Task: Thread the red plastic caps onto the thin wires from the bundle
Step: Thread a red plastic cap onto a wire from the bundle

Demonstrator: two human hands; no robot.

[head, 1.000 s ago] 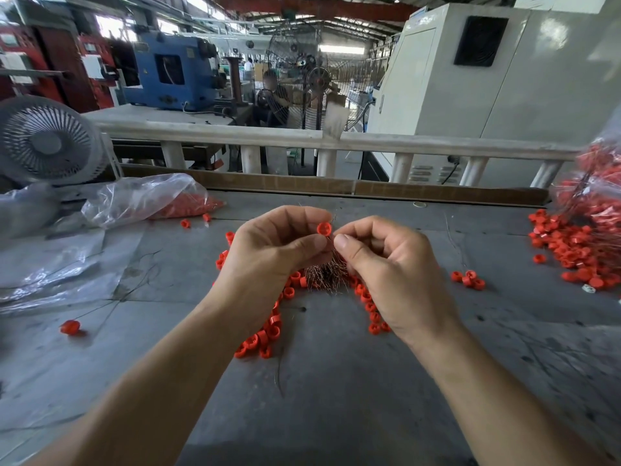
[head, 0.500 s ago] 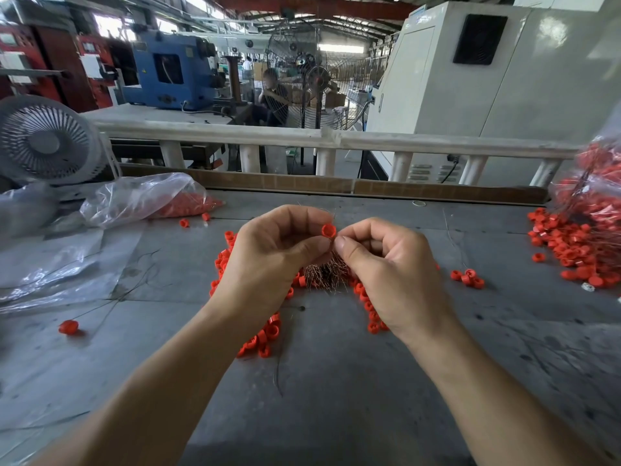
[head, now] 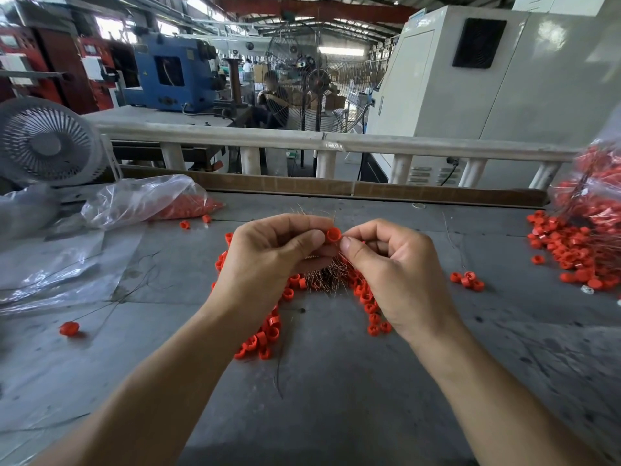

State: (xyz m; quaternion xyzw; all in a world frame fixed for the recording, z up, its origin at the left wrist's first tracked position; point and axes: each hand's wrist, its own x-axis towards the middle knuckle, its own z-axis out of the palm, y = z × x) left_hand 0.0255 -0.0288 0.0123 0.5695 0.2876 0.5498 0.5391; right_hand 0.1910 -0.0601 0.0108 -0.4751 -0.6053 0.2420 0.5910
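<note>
- The left hand [head: 268, 260] pinches a red cap [head: 333, 235] between thumb and forefinger, its other fingers curled around a wire bundle [head: 324, 275]; the cap sits at the centre of the scene, raised above the table [head: 336, 415], its open mouth turned up and toward the right
- The right hand [head: 400, 274] has its fingers curled and its thumb tip pressed against the cap's right side; whether a wire is pinched there cannot be told
- The bundle's coppery strands run roughly near to far through the left hand; one frayed end fans toward the table under the hands, a few tips stick out beyond the knuckles
- Loose caps [head: 265, 334] lie on the table beneath both hands, some strung in rows
- A small cluster [head: 467, 281] sits to the right; a single cap on a wire [head: 69, 328] lies to the near left
- At far left a clear plastic bag [head: 148, 200] lies on its side with red caps inside; at far right another bag [head: 594, 193] holds caps and wires, with a heap [head: 571, 247] spilled beside it
</note>
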